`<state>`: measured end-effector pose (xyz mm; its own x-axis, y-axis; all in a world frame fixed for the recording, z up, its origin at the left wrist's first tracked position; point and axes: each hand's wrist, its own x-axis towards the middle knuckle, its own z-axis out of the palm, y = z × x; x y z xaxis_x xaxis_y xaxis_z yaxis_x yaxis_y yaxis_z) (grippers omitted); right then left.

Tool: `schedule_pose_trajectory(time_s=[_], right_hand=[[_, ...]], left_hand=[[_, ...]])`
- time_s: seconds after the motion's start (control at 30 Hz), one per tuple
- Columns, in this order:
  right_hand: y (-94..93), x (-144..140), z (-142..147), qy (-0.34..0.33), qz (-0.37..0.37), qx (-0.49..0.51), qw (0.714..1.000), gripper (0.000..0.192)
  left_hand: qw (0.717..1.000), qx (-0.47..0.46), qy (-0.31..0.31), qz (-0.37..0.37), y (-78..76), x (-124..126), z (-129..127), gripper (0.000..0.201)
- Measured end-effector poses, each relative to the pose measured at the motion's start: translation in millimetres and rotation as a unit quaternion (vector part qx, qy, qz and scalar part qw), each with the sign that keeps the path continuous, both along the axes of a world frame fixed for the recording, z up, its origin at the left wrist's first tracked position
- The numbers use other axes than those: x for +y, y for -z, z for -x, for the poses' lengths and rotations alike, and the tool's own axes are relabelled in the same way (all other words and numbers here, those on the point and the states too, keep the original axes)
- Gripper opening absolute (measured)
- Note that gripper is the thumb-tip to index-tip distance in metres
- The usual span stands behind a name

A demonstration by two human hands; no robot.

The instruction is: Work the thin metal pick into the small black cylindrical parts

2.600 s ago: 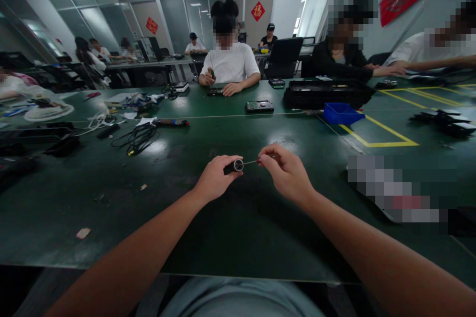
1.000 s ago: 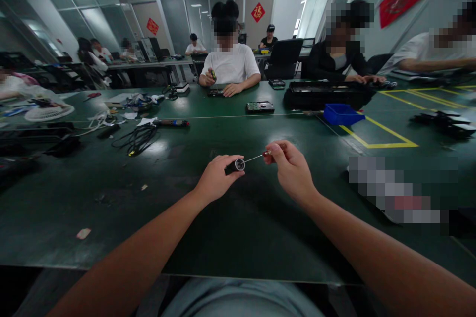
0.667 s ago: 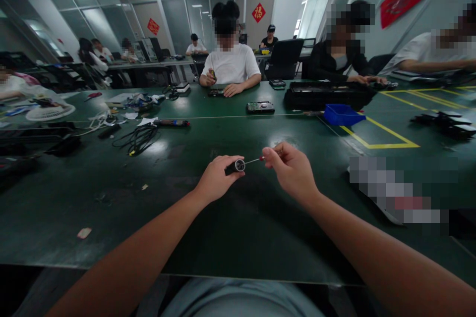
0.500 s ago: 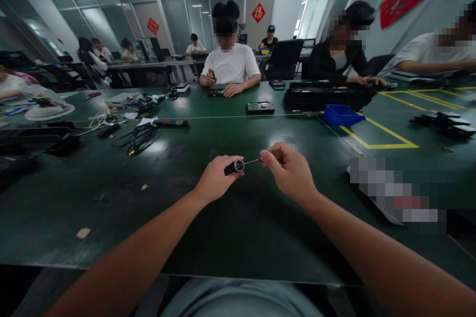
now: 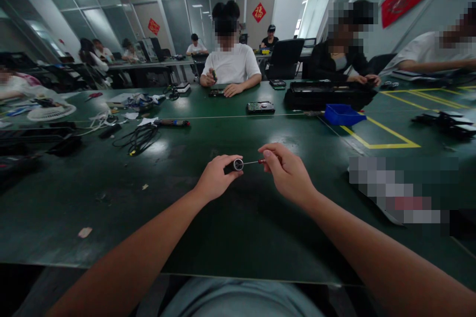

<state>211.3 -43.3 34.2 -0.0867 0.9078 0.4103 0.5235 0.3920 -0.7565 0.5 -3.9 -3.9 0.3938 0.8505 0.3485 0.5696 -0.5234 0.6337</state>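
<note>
Left hand point(image 5: 216, 177) pinching small black cylinder point(image 5: 234, 165); right hand point(image 5: 286, 173) gripping thin screwdriver point(image 5: 253, 162), now lowered level again, tip at the cylinder's end.

Both forearms bare, reaching forward from lower corners of view, converging toward centre. Left hand point(image 5: 215, 178): knuckles up, fingers curled inward, thumb and forefinger pinched closed at tip, pointing right. Right hand point(image 5: 287, 173): back of hand toward camera, wrist slightly bent, thumb and forefinger pinched closed, pointing left; remaining fingers curled under. Fingertips of two hands near each other, not touching. Both hands level.
</note>
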Motion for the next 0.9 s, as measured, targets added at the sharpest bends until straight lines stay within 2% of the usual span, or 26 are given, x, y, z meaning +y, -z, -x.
schedule_pose_trajectory(time_s=[0.2, 0.33, 0.47, 0.77, 0.9], right_hand=[[1.7, 0.2, -1.0, -0.022, 0.004, 0.021, 1.0, 0.02], [-2.3, -1.1, -0.5, -0.023, 0.013, -0.009, 1.0, 0.03], [-2.9, -2.1, 1.2, -0.015, 0.017, -0.004, 1.0, 0.021], [-2.5, -1.8, 1.5, -0.021, 0.033, 0.021, 0.999, 0.028], [-2.4, -1.5, 1.9, -0.014, 0.039, 0.01, 0.999, 0.023]], left_hand=[[1.0, 0.001, 0.001, 0.004, 1.0, 0.2, 0.4, 0.04], [1.0, -0.003, 0.004, 0.002, 0.8, 0.8, 0.8, 0.039], [1.0, -0.002, -0.004, 0.004, 0.7, 1.2, 1.8, 0.039], [1.0, -0.002, 0.001, -0.004, 0.6, 0.9, 1.7, 0.039], [1.0, -0.003, -0.001, -0.005, 0.7, 2.0, 1.9, 0.039]])
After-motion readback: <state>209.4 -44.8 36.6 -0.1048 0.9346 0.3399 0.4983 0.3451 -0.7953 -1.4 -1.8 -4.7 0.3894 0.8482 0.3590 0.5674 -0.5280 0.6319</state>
